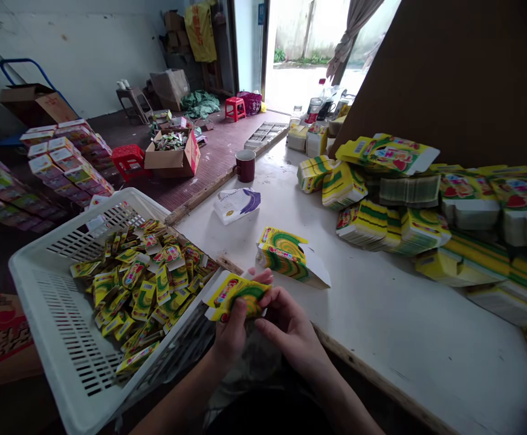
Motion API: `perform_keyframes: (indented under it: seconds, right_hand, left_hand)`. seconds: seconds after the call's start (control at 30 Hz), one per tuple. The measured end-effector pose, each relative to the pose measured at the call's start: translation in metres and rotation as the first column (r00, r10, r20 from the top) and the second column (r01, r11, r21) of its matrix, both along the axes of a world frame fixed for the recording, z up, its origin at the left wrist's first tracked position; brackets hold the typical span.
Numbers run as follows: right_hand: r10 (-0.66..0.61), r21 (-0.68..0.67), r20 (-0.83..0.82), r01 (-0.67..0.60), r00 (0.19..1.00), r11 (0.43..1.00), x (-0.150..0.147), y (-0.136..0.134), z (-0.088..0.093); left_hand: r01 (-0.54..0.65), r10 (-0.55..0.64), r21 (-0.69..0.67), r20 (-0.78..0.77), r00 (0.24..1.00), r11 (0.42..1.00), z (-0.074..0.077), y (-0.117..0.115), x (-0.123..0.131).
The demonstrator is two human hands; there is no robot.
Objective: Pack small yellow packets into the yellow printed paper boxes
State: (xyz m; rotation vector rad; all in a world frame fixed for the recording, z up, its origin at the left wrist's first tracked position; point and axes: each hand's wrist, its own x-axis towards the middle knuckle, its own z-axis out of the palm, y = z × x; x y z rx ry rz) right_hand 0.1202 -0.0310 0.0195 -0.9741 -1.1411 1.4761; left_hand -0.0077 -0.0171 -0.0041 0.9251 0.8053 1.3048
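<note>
Currently, both hands meet over the near edge of the surface [381, 314], around one small yellow-and-green carton [228, 295]. The left hand [232, 326] grasps it, thumb pressed across the printed face and fingers behind. The right hand [293, 332] bends its fingers at the carton's right end, touching it; whether they pinch that end I cannot tell.

Taking the held carton as the dial's centre, a white slotted basket [50, 314] stands at 9 o'clock, with a jumbled heap of similar cartons [141, 296] inside. Just beside the hands, at 2 o'clock, a bundle of flat cartons [286, 254] rests on the surface, its white flaps pointing toward 4 o'clock. Farther off, also around 2 o'clock, larger stacks of flat cartons [390, 226] pile up against a brown panel [463, 78]. A white-and-purple packet [236, 205] lies at 12 o'clock, with a dark red mug [245, 166] upright beyond it. On the floor, at 11 o'clock, sits an open cardboard box [170, 162] filled with small packets, beside a red stool [129, 160].
</note>
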Motion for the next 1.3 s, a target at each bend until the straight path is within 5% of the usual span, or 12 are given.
perform_keyframes:
  seconds: [0.27,0.4,0.57,0.73,0.8,0.9,1.0,1.07,1.1,1.2,1.3]
  right_hand:
    - [0.0,0.115,0.265,-0.032,0.964,0.993,-0.008,-0.008,0.003]
    - [-0.098,0.134,0.302,0.059,0.948,0.989,0.006,-0.001,0.002]
    - [-0.222,0.274,0.479,0.095,0.85,0.957,0.036,0.001,0.012]
    - [-0.164,0.391,0.662,-0.15,0.731,0.908,0.057,0.003,0.03]
    - [-0.183,0.464,0.745,-0.301,0.642,0.833,0.057,0.002,0.034]
    - [-0.245,0.539,0.775,-0.408,0.582,0.736,0.046,-0.003,0.033]
    - [-0.514,0.686,0.58,-0.038,0.633,0.727,0.035,-0.01,0.023]
    - [-0.62,0.613,0.423,0.296,0.661,0.733,0.03,-0.013,0.017]
    - [-0.587,0.496,0.381,0.378,0.714,0.782,0.028,-0.013,0.015]
    - [-0.264,0.057,0.266,0.258,0.927,0.964,0.024,-0.012,0.013]
    - [-0.094,-0.122,0.156,0.114,0.983,0.986,0.021,-0.01,0.017]
  left_hand:
    - [-0.207,0.218,-0.178,0.042,0.975,0.962,0.015,0.007,0.01]
    - [-0.071,0.069,-0.085,-0.03,0.997,0.994,0.019,0.007,0.004]
    - [-0.081,0.066,-0.09,-0.163,0.984,0.993,0.022,0.016,-0.007]
    - [0.13,-0.12,0.042,-0.186,0.975,0.991,0.039,0.021,-0.036]
    - [0.294,-0.259,0.053,-0.339,0.904,0.954,0.047,0.018,-0.042]
    - [0.485,-0.389,-0.008,-0.611,0.69,0.874,0.049,0.01,-0.036]
    - [0.405,-0.256,0.014,-0.754,0.604,0.914,0.041,0.003,-0.021]
    - [0.335,-0.131,0.083,-0.812,0.568,0.939,0.035,0.0,-0.013]
    - [0.322,-0.076,0.13,-0.828,0.555,0.938,0.033,-0.001,-0.011]
    - [0.358,0.039,0.277,-0.835,0.55,0.892,0.027,-0.005,-0.007]
    - [0.453,0.033,0.342,-0.825,0.564,0.823,0.026,-0.006,-0.005]
